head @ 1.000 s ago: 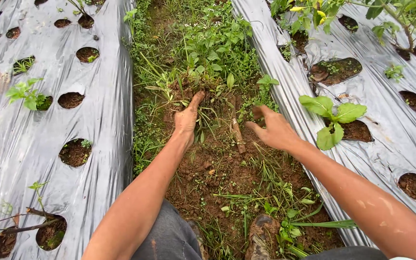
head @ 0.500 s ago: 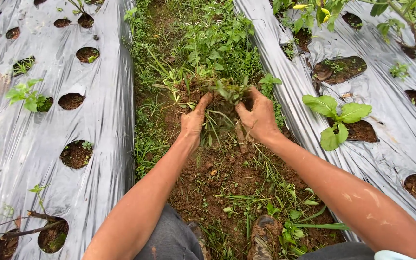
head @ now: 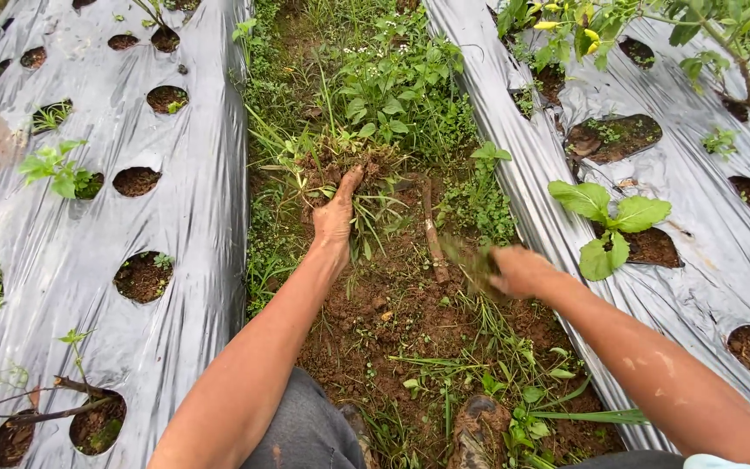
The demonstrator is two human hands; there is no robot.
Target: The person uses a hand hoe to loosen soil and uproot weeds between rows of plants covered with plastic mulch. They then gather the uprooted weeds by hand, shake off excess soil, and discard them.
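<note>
A clump of weeds [head: 340, 169], rooted in the soil furrow [head: 392, 304] between 2 plastic-covered beds [head: 132, 217], is being pressed by the left hand [head: 336, 213] with fingers together, while a blurred tuft [head: 470, 260] is being gripped by the right hand [head: 523, 271], seemingly pulled clear.

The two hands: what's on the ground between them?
In the head view, a short brown stick lies on bare soil and grass between the left hand and the right hand.

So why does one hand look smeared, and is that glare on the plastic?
Head view: the right hand and the weeds it holds are motion-blurred; the left hand looks sharp. The plastic sheet shows soft sheen under flat, shadowless daylight.
</note>
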